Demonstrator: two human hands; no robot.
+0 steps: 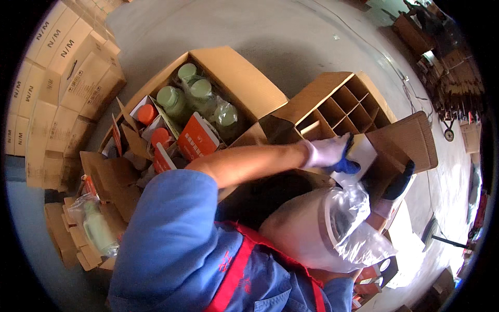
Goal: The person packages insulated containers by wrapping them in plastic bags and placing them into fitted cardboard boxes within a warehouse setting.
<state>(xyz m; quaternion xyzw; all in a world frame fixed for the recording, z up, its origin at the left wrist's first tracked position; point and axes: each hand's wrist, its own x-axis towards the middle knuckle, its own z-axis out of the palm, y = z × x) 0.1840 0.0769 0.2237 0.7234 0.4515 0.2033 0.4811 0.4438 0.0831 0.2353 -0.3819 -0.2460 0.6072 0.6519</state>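
My left hand (337,154), in a white glove with blue-coated fingers, grips a pale flat piece (365,155) over the near side of a divided cardboard box (327,89). My right hand (397,189), in a similar glove, is against the brown cardboard by the raised box flap (413,142); its grip is unclear. Between my forearms is a large pale rounded container (300,230), with clear plastic film (353,218) at its end. To the left, a large open carton (241,84) holds several green-capped bottles (201,89) in plastic, orange-capped items (147,114) and an orange-and-white box (198,136).
Stacked closed cartons (54,89) stand at the left. Below them, an open carton (72,238) holds a green bottle (97,230) in plastic. Cables (407,91) lie on the concrete floor (296,23), and a wheeled base (430,233) stands at the right.
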